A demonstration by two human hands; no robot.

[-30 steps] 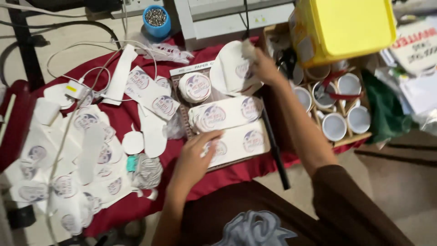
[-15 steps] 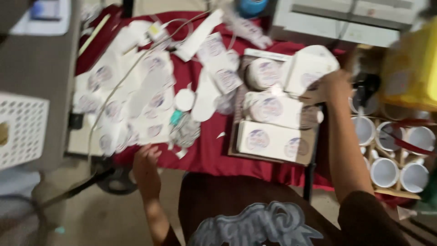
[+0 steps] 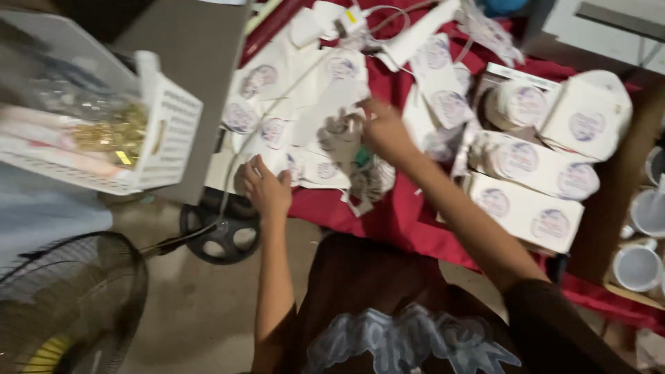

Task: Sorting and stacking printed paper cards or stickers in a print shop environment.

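Right, white boxes [image 3: 526,208] crowd the right side, a basket [image 3: 166,131] sits upper left. Left hand [image 3: 267,188] lies open on flat cutouts [image 3: 277,131]; right hand [image 3: 384,128] pinches a crumpled sheet [image 3: 339,135], its axis unclear.

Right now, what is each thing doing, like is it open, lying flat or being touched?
left hand: open, fingers spread on the flat white sheets at the table edge.
right hand: reaching over the red cloth, at crumpled paper; grip blurred.
white boxes: closed, stacked.
mugs: upright, empty.
white basket: filled.
fan: motion unclear.
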